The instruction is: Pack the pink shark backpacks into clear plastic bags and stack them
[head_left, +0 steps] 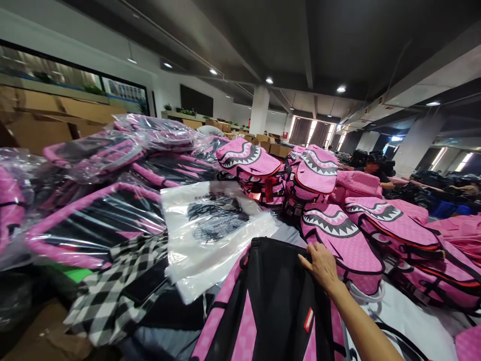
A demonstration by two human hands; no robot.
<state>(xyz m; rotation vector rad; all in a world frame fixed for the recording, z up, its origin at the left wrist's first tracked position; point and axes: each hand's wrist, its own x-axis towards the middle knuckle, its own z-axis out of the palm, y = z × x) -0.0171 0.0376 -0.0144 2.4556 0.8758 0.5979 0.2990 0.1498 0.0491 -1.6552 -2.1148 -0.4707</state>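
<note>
A black and pink backpack [282,281] stands at the bottom middle, its black back panel facing me and a small red label on its lower right. My right hand [322,265] reaches in from the lower right and grips the pack's top right edge, fingers curled over the rim. My left hand is out of sight. Just beyond the pack lies a stack of clear plastic bags [218,225] with dark printing. Close to my right hand rests a pink backpack [338,228] with a shark-mouth print.
Plastic-wrapped pink and black backpacks [101,220] are piled at left, beside a black-and-white checked cloth [116,286] and a dark phone-like slab [146,285]. More shark-print backpacks [250,158] are heaped ahead and right. Cardboard boxes [41,120] stand behind; a person [381,173] is farther off.
</note>
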